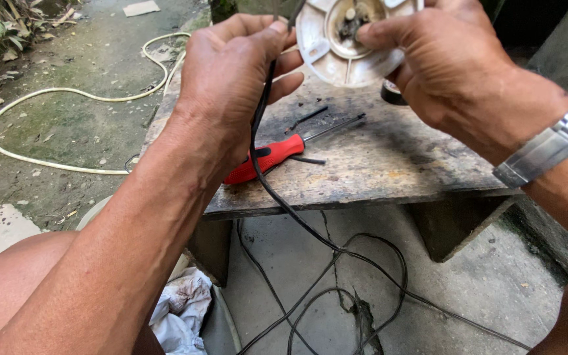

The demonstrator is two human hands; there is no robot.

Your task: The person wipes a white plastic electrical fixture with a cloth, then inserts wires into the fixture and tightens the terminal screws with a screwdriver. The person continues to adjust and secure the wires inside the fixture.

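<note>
Left hand point(231, 79) pinches thin black cable point(297, 217) taut, right hand point(442, 59) clamps round white plastic disc point(336, 46) above weathered wooden surface point(376, 164); steady grip best avoids straining cable.

Bare plank right of screwdriver point(267, 156) (cable point(310, 230) dangling below)

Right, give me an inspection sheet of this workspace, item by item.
Surface: worn, stained wooden bench.
Job's things: round white plastic part, dirty at its centre; black cable.
Clutter: red-handled screwdriver lying on the bench; dark roll partly hidden behind the right hand.
Grippers: left hand pinches the black cable; right hand holds the white part, wristwatch on that wrist.
Cables: black cable hangs off the bench edge and loops on the concrete floor.
Surroundings: pale hose on mossy ground; white rag below.
</note>
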